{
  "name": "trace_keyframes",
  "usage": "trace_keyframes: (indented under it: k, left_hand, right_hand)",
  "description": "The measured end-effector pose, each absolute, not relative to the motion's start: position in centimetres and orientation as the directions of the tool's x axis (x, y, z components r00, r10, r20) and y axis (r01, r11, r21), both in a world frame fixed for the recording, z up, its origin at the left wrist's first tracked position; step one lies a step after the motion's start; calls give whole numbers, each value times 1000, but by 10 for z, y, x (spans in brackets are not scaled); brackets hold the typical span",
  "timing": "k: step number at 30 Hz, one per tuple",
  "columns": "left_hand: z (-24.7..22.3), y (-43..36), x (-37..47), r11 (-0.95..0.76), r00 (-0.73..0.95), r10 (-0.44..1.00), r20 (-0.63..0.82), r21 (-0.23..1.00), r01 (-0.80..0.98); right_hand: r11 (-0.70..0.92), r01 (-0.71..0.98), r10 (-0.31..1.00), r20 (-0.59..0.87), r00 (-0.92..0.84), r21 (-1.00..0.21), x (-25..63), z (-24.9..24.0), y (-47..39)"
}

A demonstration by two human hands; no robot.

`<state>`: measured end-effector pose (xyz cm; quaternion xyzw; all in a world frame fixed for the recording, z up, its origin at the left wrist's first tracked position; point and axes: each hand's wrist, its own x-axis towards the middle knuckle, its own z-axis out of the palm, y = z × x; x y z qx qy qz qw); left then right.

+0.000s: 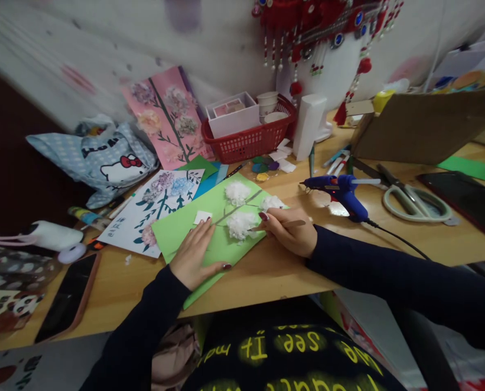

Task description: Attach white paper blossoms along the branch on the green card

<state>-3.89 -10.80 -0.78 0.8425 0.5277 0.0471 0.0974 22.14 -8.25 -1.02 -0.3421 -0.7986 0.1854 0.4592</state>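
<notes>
A light green sheet (pixel 181 231) lies at the table's front edge, with a drawn brown branch and several white ruffled paper flowers (pixel 242 225) on it. My left hand (pixel 197 252) rests flat on the sheet's lower left part, fingers spread, fingertips beside a small white paper square (pixel 202 217). In my right hand (pixel 289 231) is a thin pointed tool (pixel 295 223), pinched like a pen, its tip at the right edge of the lower white flower. Part of the right-hand flower (pixel 271 202) is hidden behind my right hand.
A blue glue gun (pixel 342 193) and scissors (pixel 415 202) lie to the right, beside a dark phone (pixel 466 198). Behind stands a red basket (pixel 250 144) near coloured paper pieces (pixel 262 168). Flower pictures (pixel 163 209), a checked bag (pixel 112 157) and another phone (pixel 69 298) are left.
</notes>
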Motion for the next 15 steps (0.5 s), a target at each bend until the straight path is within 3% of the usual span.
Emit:
trace_keyframes:
  k: [5, 10, 15]
  left_hand:
    - [-9, -106, -38, -463, 475, 875, -92, 127, 877]
    - [-9, -107, -36, -465, 470, 881, -57, 85, 881]
    - [-2, -109, -34, -421, 425, 898, -112, 56, 905]
  right_hand:
    - [730, 458, 683, 575, -450, -508, 217, -8, -84]
    - [762, 468, 647, 562, -516, -447, 215, -8, -83]
    - [711, 413, 703, 570, -425, -569, 215, -8, -82]
